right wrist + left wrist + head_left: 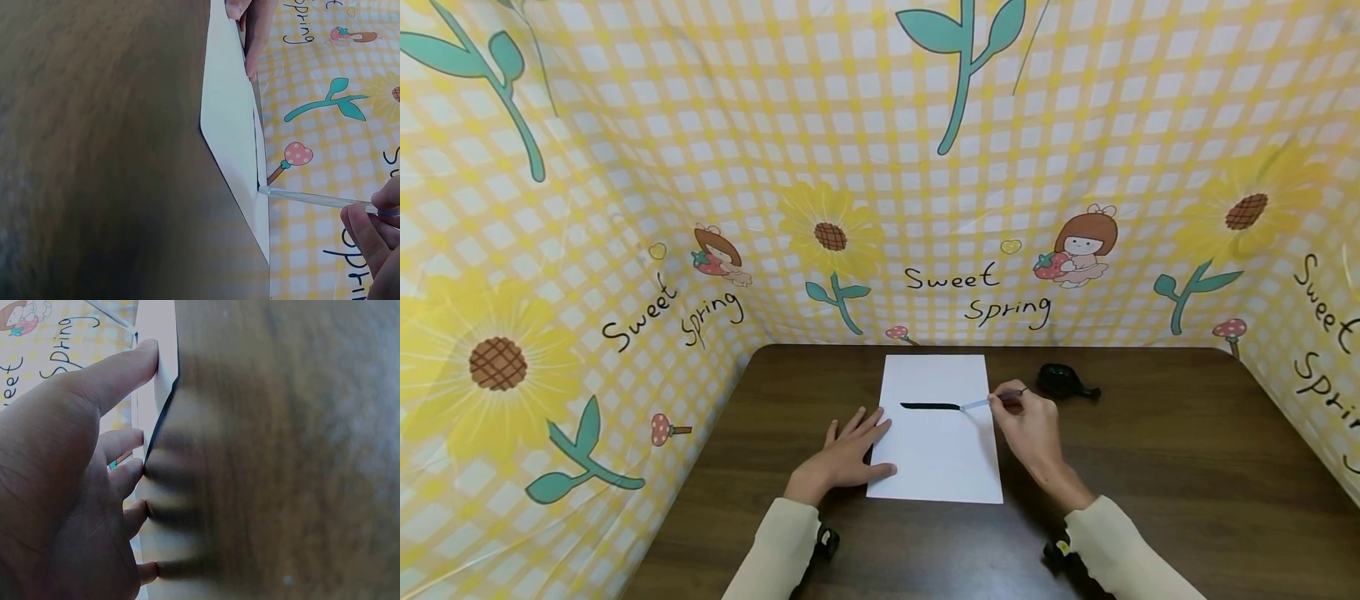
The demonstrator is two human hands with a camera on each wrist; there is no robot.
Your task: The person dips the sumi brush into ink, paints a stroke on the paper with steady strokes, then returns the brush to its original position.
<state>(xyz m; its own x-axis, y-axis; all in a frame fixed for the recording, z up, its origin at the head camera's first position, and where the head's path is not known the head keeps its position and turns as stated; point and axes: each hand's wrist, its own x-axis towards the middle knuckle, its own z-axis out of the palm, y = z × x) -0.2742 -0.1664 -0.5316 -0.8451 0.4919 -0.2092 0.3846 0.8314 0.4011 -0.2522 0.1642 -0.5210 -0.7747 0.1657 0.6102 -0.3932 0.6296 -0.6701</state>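
Three sides of checked yellow-and-white cloth point(647, 175), printed with sunflowers and the words "Sweet Spring", stand around a brown wooden table point(700, 517). For clock directions, the centre of the dial is the middle of a white sheet of paper point(932, 467) lying on the table, with 12 o'clock farthest from the person.

Farthest left, a pale sleeve point(778, 542) with a black device point(828, 542) at its cuff reaches in from 7 o'clock. Its left hand point(842, 458) lies between 8 and 9 o'clock, fingers straight and spread; the thumb and index fingertip touch the sheet's left edge.

On the sheet, just towards 12 o'clock from its middle, runs a thick black line point(928, 406), nearly level. The tip of a slim, clear-shafted pen point(306, 197) touches the line's right end; the shaft points out to between 2 and 3 o'clock.

At 3 o'clock, the right hand point(1030, 429) pinches the pen between thumb and curled fingers. Its matching right sleeve point(1120, 542) comes from 4 o'clock.

Farthest right, at 2 o'clock, a black bottle-shaped object point(1062, 380) lies just beyond the right hand, its narrow neck aimed towards 4 o'clock.
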